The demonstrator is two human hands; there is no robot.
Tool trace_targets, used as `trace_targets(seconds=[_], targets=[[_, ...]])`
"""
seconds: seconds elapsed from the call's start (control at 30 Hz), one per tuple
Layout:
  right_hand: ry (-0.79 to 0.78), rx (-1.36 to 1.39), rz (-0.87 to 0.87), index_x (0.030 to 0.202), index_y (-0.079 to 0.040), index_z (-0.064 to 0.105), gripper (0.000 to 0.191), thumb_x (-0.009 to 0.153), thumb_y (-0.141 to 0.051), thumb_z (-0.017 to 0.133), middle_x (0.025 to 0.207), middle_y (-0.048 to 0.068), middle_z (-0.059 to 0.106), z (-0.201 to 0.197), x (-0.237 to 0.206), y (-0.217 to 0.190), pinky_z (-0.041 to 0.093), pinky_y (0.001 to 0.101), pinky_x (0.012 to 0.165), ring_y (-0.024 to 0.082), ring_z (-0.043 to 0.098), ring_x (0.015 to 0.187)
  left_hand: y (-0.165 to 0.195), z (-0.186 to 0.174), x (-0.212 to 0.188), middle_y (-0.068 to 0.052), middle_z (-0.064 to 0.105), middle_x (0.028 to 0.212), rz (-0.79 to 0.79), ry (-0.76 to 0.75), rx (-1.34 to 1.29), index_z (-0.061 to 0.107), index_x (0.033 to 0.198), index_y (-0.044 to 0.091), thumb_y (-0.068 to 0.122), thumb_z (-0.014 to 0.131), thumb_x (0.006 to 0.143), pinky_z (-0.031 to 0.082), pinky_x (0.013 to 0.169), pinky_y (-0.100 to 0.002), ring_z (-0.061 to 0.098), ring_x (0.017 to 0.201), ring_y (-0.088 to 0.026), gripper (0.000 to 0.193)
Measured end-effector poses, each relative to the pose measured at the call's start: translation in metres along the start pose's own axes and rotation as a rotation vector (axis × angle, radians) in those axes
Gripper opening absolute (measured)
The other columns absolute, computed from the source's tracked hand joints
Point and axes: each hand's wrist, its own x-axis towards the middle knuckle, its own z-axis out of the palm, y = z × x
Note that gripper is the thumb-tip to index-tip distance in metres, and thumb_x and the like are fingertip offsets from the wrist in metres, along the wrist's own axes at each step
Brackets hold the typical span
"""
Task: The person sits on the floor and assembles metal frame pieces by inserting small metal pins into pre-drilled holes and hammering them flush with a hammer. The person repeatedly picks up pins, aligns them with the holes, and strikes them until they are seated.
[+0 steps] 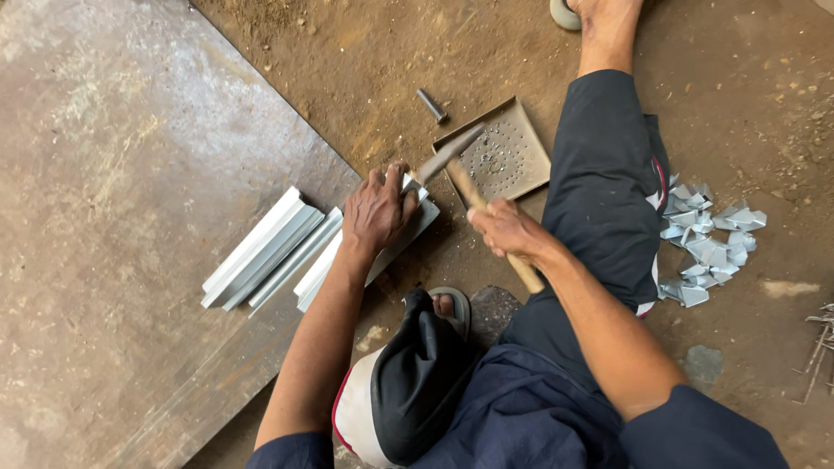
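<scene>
My left hand (377, 208) presses down on the end of a white metal profile piece (408, 227) lying on the dirt ground. My right hand (506, 228) grips the wooden handle of a hammer (460, 174). The hammer's steel head hovers just above the profile's end, beside my left fingers. More white profile pieces (269, 247) lie side by side to the left, partly on a large metal sheet (113, 217).
A perforated square metal tray (512, 156) lies beyond the hammer, with a short steel punch (431, 105) near it. A pile of small silvery offcuts (708, 247) sits right of my leg. My sandalled foot (450, 306) rests below the profile. Nails (817, 347) lie at the far right.
</scene>
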Motion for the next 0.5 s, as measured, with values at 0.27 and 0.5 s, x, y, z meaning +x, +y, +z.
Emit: trace_targets(seconds=[0.27,0.5], targets=[[-0.045,-0.104,0.002,0.071,-0.007,0.041,0.041,0.101,-0.029,0.06,0.054,0.0,0.044,0.006,-0.006,0.011,0.038,0.0271,0.035,0.008,0.041,0.04,0.0,-0.002,0.0,-0.024,0.061,0.105,0.026,-0.013,-0.001,0.048,0.14,0.018,0.036,0.058,0.097,0.053,0.077,-0.055,0.066,0.095,-0.045,0.047],[-0.141,-0.084,0.227,0.092,-0.003,0.059,0.024,0.098,-0.027,0.062,0.058,0.002,0.051,0.016,-0.059,0.062,0.043,0.028,0.035,0.011,0.047,0.041,-0.008,0.005,-0.005,-0.023,0.058,0.101,0.138,0.0,0.12,0.052,0.131,0.027,0.037,0.064,0.091,0.054,0.07,-0.053,0.064,0.091,-0.044,0.043]])
